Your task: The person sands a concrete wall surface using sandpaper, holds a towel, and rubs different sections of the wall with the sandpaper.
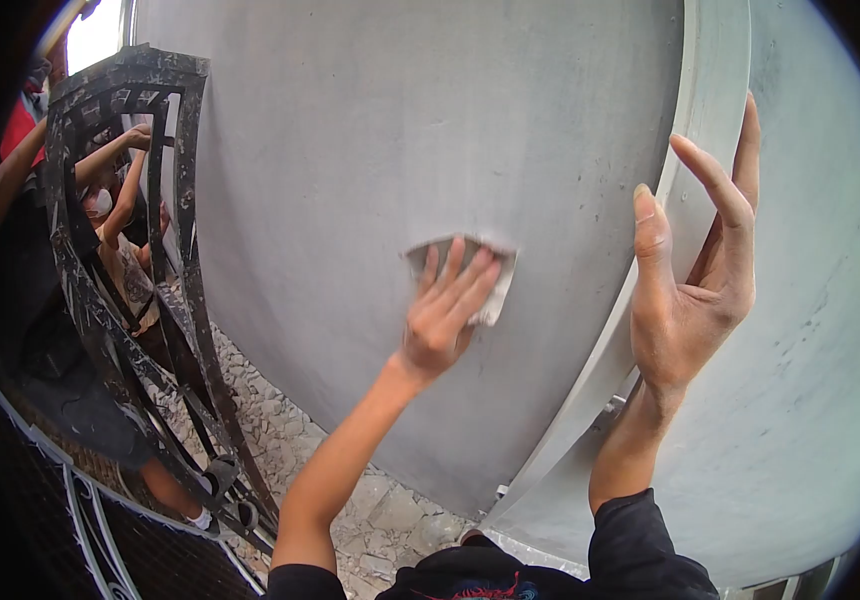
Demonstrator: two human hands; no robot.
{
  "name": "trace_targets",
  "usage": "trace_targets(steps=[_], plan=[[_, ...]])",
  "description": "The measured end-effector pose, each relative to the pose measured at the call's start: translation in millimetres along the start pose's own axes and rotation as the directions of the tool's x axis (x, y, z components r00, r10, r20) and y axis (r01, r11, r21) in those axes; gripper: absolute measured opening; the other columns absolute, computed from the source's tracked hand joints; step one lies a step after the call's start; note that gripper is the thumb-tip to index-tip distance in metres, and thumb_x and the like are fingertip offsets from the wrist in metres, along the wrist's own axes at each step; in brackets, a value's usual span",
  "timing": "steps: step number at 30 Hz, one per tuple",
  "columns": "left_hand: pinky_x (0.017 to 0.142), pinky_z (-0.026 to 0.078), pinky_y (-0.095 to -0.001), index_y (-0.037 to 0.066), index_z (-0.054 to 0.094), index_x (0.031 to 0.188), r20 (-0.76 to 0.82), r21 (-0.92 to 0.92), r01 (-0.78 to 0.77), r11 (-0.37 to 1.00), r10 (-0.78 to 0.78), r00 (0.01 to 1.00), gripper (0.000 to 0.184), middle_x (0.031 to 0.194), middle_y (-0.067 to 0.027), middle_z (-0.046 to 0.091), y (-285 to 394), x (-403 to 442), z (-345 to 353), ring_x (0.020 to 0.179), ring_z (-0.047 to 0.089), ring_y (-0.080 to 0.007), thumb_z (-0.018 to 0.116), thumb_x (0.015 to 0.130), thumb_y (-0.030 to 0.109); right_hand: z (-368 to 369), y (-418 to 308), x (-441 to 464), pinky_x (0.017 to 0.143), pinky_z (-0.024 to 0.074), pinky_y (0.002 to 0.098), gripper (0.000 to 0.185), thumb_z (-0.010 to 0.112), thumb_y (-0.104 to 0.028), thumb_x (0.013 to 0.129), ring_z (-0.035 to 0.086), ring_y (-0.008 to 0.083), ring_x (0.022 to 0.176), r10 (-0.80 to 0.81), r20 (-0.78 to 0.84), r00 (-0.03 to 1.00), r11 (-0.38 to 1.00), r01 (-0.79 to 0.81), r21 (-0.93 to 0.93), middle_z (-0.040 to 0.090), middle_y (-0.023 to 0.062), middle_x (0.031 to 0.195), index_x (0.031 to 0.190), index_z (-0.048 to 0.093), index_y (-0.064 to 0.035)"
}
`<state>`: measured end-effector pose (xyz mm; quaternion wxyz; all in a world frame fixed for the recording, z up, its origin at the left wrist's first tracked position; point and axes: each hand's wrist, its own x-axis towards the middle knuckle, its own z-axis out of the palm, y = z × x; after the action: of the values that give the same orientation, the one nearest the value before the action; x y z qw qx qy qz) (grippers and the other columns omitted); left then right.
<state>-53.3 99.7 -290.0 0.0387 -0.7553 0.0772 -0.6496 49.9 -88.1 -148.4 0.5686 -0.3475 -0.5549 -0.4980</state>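
Observation:
My left hand (442,315) presses a folded sheet of sandpaper (498,294) flat against a smooth grey metal panel (350,130), its fingers spread over the sheet. Motion blurs the hand and the sheet a little. To the right, my right hand (695,290) is raised at the pale upright frame strip (718,70) along the panel's edge. Its thumb and fingers are apart and partly curved about the strip, with no loose object in them. Some of its fingers are hidden behind others.
A black, paint-spotted metal frame (195,180) leans at the left. Behind it, another person (115,215) has raised arms, and a dark-clothed person (50,330) stands nearer. Broken stones (390,510) cover the ground. A second pale panel (830,250) curves away at the right.

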Motion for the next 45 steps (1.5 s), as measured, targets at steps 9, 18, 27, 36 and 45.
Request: trace_targets(steps=[9,18,27,36,45], plan=[[0.109,0.043,-0.0413,0.001,0.057,0.132,0.573,-0.019,0.233,0.972,-0.180,0.800,0.048,0.136,-0.0114,0.059,33,-198,-67,0.134,0.047,-0.0343,0.061,0.085,-0.004,1,-1,1,0.119,0.0248,0.0502,0.037,0.069,-0.006,0.086,0.030,0.0291,0.146,-0.006,0.007,1.000,1.000,0.006,0.017,0.038,0.0116,0.155,0.120,0.066,-0.0192],[0.091,0.054,-0.0345,-0.003,0.052,0.127,0.335,-0.727,0.662,-0.181,-0.936,0.112,0.042,0.118,-0.0100,0.062,73,-121,-131,0.102,0.063,-0.0149,0.044,0.106,0.032,3,-13,0,0.119,0.0270,0.0466,0.032,0.066,-0.013,0.092,0.032,0.0280,0.145,0.072,-0.007,0.997,0.997,-0.073,-0.022,0.038,0.0107,0.155,0.123,0.064,-0.0183],[0.093,0.054,-0.0347,-0.002,0.050,0.128,0.384,-0.797,0.555,-0.237,-0.909,0.164,0.042,0.118,-0.0100,0.062,104,-82,-147,0.106,0.062,-0.0156,0.042,0.106,0.034,-4,-90,-93,0.110,0.0387,0.0474,0.035,0.062,-0.007,0.093,0.039,0.0358,0.140,0.236,0.253,0.938,0.880,-0.317,0.355,0.041,0.0281,0.148,0.127,0.056,-0.0005],[0.094,0.050,-0.0325,-0.001,0.049,0.129,0.338,-0.709,0.698,-0.100,-0.917,0.212,0.043,0.120,-0.0088,0.059,124,-67,-138,0.109,0.059,-0.0148,0.041,0.107,0.035,23,-121,-153,0.114,0.0324,0.0463,0.067,0.057,-0.044,0.097,0.032,0.0385,0.143,0.284,0.831,0.479,0.874,-0.486,-0.018,0.038,0.0207,0.152,0.148,0.037,-0.0061],[0.087,0.050,-0.0312,0.000,0.050,0.124,0.349,-0.799,0.568,-0.198,-0.922,0.169,0.043,0.112,-0.0072,0.060,149,-49,-105,0.100,0.059,-0.0135,0.045,0.105,0.038,-2,-136,-198,0.113,0.0323,0.0410,0.080,0.065,-0.043,0.094,0.039,0.0283,0.138,0.308,0.912,0.271,-0.043,-0.954,0.298,0.040,0.0172,0.148,0.151,0.026,-0.0037]])
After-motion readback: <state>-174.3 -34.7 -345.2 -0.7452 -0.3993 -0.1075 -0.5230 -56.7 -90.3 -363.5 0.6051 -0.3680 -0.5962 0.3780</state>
